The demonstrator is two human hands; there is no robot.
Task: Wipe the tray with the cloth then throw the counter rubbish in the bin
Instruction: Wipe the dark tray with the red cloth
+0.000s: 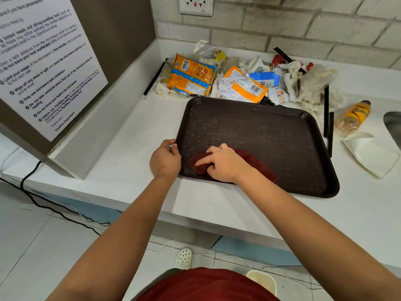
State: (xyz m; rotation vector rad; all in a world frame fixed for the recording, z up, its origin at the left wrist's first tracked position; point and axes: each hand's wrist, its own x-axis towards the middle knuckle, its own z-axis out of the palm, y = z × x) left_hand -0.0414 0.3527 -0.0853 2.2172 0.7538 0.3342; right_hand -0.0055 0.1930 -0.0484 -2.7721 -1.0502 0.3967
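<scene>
A dark brown tray [271,135] lies on the white counter [134,135]. My left hand [165,158] grips the tray's left rim, fingers curled over the edge. A dark red cloth [253,159] lies bunched on the tray's near left part. My right hand [223,162] rests on the cloth, with the index finger stretched out along it and the other fingers curled into the fabric. Behind the tray lies a heap of rubbish [243,81]: orange snack bags, wrappers, crumpled tissues, black straws.
An orange plastic bottle [353,115] and a white paper pouch [371,153] lie right of the tray, beside a sink edge [393,124]. A panel with a notice sheet [43,59] stands on the left. A pale bin rim [263,279] shows on the floor below.
</scene>
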